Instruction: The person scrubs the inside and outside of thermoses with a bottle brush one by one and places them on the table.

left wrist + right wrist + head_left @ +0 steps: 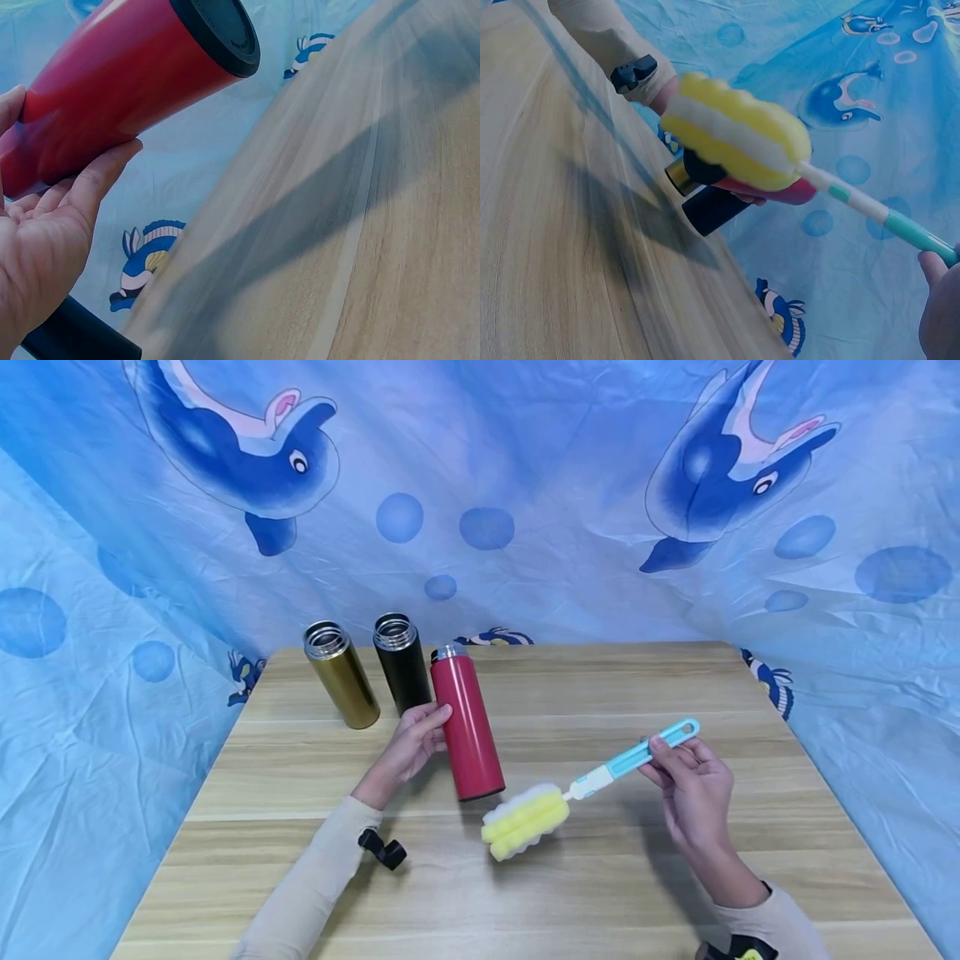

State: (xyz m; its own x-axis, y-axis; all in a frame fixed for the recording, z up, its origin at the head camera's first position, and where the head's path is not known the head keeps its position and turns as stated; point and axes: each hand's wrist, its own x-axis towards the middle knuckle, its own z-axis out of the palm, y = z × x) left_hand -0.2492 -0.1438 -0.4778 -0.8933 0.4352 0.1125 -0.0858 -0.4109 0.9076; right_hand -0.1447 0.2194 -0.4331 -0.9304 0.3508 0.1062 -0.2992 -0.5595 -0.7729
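Observation:
A red thermos bottle (pixel 468 727) is gripped by my left hand (pixel 408 745), thumb across its side and fingers behind it. Its metal neck points up and away, and its dark base (pixel 221 30) faces the left wrist camera, lifted off the table. My right hand (pixel 697 793) pinches the blue handle of a bottle brush (pixel 630 760). The brush's yellow and white sponge head (pixel 735 131) hangs over the table, just right of and nearer than the red bottle's base. A black thermos bottle (pixel 405 668) stands behind my left hand, partly hidden.
A gold thermos bottle (pixel 345 681) with an uncapped mouth stands left of the black one. The wooden table (pixel 645 677) ends at a blue curtain (pixel 562 585) printed with dolphins, which hangs behind it and on both sides.

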